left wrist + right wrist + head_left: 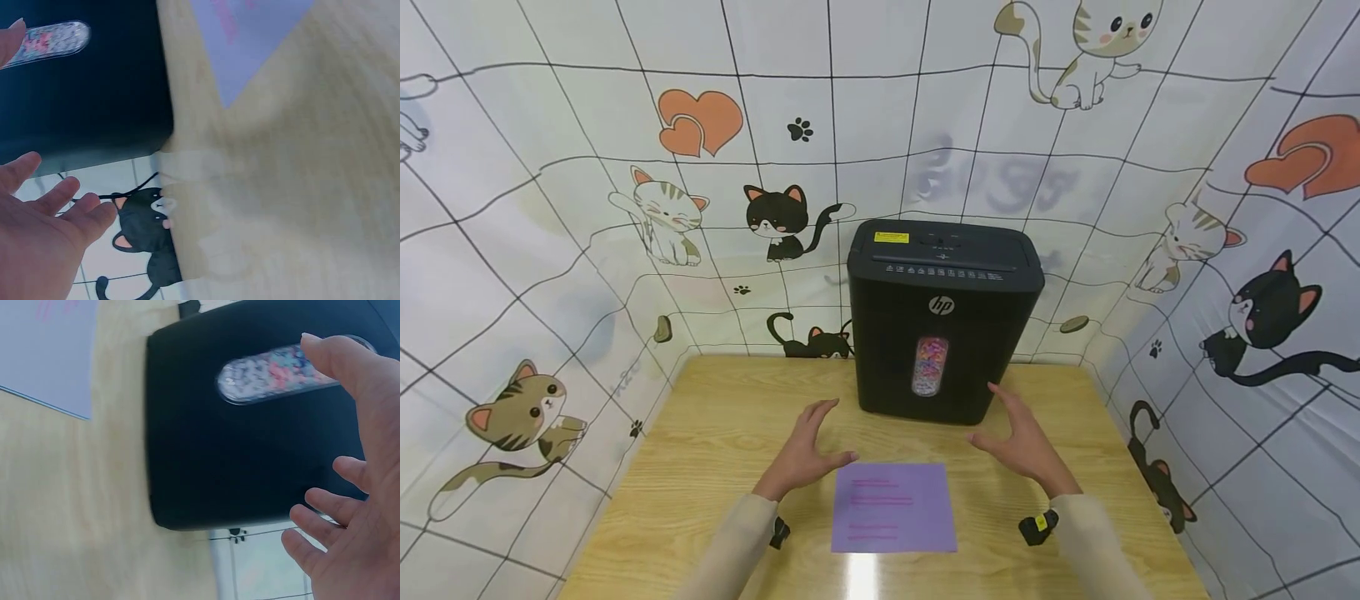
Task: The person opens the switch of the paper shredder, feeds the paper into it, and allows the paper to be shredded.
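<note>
A black paper shredder stands at the back of the wooden table, its clear window full of coloured shreds. A purple sheet of paper with pink lines lies flat near the front edge. My left hand hovers open just left of the sheet's top edge, holding nothing. My right hand hovers open to the right, near the shredder's lower right corner, also empty. In the wrist views the shredder and the sheet's corner show beyond the spread fingers.
A cat-patterned cloth backdrop walls the table on the left, back and right. Bare tabletop lies to either side of the sheet and shredder. Black wrist-mounted cameras show at both sleeves.
</note>
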Motion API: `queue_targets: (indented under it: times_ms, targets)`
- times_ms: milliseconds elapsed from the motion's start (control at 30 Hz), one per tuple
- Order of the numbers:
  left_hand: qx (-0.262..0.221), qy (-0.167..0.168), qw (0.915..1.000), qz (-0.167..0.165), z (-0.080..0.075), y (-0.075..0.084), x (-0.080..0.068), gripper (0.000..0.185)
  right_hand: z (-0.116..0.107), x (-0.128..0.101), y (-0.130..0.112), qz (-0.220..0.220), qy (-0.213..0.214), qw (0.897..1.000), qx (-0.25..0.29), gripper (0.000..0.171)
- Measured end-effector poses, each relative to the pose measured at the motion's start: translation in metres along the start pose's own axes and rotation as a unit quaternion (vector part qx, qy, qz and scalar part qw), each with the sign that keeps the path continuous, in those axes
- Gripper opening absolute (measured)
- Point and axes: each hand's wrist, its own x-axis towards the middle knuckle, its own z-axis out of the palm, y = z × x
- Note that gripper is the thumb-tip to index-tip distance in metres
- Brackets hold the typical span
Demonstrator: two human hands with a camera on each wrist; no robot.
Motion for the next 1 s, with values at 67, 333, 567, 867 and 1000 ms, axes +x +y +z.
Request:
queue_targets:
  times_ms: [67,333,567,867,1000]
  targets:
    - [0.002,-0.005,1.0000,0.003,0.004,-0.003,-0.004,0.102,0.010,-0.003,0.003,-0.004,-0.005,1.000,0.004,0.105]
    - [0.007,-0.038,0.9992,0.014,0.024,-0.011,-0.020,0.103,0.051,-0.016,0.011,-0.010,-0.054,0.998,0.017,0.099]
    - [0.025,-0.066,0.9966,0.041,0.043,-0.017,-0.033,0.105,0.080,-0.025,0.016,-0.043,-0.060,0.997,-0.004,0.098]
    - [0.056,-0.083,0.9939,0.048,0.059,-0.021,-0.047,0.105,0.108,-0.033,0.014,-0.073,-0.074,0.995,-0.002,0.101]
    - [0.067,-0.086,0.9920,0.063,0.064,-0.020,-0.051,0.106,0.115,-0.035,0.013,-0.085,-0.079,0.993,-0.008,0.102]
